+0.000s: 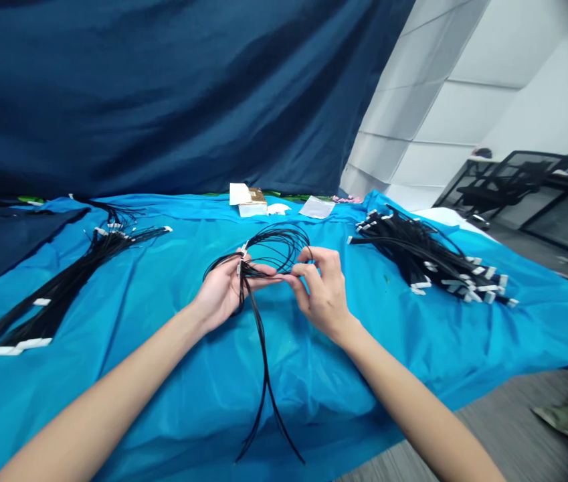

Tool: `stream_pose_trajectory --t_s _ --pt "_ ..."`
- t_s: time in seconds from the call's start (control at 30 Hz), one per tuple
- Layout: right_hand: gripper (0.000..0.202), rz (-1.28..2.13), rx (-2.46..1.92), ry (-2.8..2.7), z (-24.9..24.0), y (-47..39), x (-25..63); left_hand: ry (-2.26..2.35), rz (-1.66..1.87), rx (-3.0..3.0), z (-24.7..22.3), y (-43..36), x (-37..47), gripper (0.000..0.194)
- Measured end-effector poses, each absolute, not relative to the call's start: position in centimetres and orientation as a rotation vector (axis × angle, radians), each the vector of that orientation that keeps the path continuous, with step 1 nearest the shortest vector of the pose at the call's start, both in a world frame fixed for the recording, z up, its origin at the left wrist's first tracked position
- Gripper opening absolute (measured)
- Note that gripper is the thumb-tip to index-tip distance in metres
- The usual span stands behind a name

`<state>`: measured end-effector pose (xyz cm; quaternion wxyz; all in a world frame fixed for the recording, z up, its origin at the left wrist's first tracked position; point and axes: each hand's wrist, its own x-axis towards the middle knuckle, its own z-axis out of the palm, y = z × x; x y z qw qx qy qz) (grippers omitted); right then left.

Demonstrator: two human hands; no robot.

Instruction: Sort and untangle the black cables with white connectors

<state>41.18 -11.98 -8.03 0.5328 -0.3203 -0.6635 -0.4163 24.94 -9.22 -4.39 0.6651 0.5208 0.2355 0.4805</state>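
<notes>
A looped bundle of thin black cables (pixel 284 235) is held up in front of me over the blue cloth. My left hand (pixel 219 289) supports it from the left, palm up, with the thumb beside small white connectors (pixel 241 260) on the bundle. Fingers of my right hand (pixel 321 288) are pinched on the cables at the right side of the loop, close to the left fingertips. Two loose cable strands (pixel 263 355) hang below the hands and spread apart at their ends.
On the left lies a pile of black cables with white connectors (pixel 75 288); a larger such pile (pixel 421 254) lies on the right. An opened small box (pixel 252 207) and a white packet (pixel 318 207) rest at the back of the blue cloth (pixel 163 375). Beyond stands an office chair (pixel 509 177).
</notes>
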Motion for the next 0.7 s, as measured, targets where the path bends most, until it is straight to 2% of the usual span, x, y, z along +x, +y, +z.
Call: stream_pose_trajectory --t_s 0.3,0.47,0.7 --pt "0.008 -0.941 -0.782 -1.525 -8.4 -11.8 41.2 0.495 1.056 1.147 -4.2 -9.5 24.7 0.024" --pt "0.022 -1.102 -0.681 -1.435 -8.6 -12.2 40.8 0.514 1.139 1.116 -4.7 -9.1 25.1 0.022" --pt "0.02 -1.188 -0.518 -1.586 -9.1 -12.0 39.7 0.517 1.202 0.916 -5.3 -9.5 26.0 0.022"
